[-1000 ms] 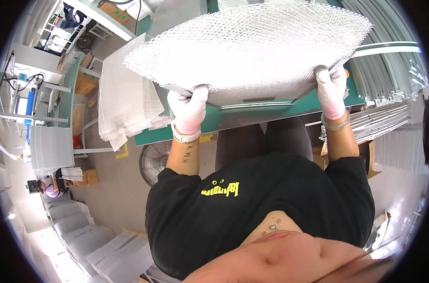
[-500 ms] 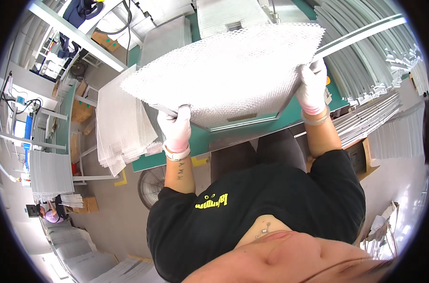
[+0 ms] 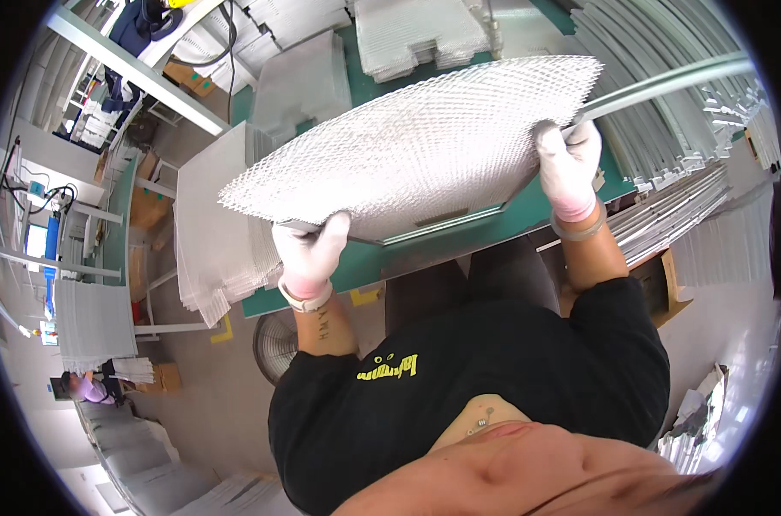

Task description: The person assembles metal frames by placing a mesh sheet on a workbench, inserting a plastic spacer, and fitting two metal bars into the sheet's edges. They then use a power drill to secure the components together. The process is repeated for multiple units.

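A large silvery metal mesh sheet [image 3: 416, 146] bows upward between my gloved hands above the green worktable [image 3: 356, 262]. My left hand [image 3: 311, 251], thumb pressed down, is closed on the sheet's near left edge. At the right edge my right hand [image 3: 569, 168] grips the same sheet, fingers curled under it. Below the sheet's near edge runs a thin grey metal frame bar [image 3: 446, 225]. Whether this bar is joined to the sheet or lies on the table, I cannot tell. The sheet hides most of the tabletop under it.
Mesh sheets [image 3: 223, 215] are stacked at the table's left end. Farther back stand another pale stack [image 3: 300, 82] and a notched stack [image 3: 416, 34]. Long metal strips [image 3: 657, 77] fill the right side. A white rail [image 3: 665, 86] crosses there. A person [image 3: 94, 389] is far left.
The sheet has tilted, its far edge now lower, and the glare on it has faded so its mesh shows. My left hand has shifted slightly left and down, still gripping; the right stays nearly in place.
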Action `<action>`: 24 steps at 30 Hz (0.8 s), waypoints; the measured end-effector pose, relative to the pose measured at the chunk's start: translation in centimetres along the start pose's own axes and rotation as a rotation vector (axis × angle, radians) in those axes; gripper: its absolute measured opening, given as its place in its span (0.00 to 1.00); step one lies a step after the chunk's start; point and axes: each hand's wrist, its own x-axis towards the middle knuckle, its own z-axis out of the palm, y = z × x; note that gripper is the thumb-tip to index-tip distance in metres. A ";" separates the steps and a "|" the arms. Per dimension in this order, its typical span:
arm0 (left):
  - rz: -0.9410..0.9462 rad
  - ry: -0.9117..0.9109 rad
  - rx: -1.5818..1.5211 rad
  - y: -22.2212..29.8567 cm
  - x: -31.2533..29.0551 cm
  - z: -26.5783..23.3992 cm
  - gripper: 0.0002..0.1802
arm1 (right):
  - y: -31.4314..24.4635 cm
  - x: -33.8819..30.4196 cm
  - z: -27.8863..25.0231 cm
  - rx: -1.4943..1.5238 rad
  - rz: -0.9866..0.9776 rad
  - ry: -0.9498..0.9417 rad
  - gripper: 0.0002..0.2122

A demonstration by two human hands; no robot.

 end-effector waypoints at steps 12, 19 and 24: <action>0.085 0.143 -0.111 -0.8 1.5 1.6 0.09 | 1.8 -1.7 -1.9 0.024 0.080 0.075 0.05; -0.078 0.242 -0.001 -4.8 -1.3 2.3 0.11 | 5.4 -3.7 -2.4 0.046 0.157 -0.036 0.18; -0.310 0.072 0.036 -3.3 -0.4 -0.1 0.14 | 3.7 -1.5 -4.2 -0.109 0.264 -0.199 0.18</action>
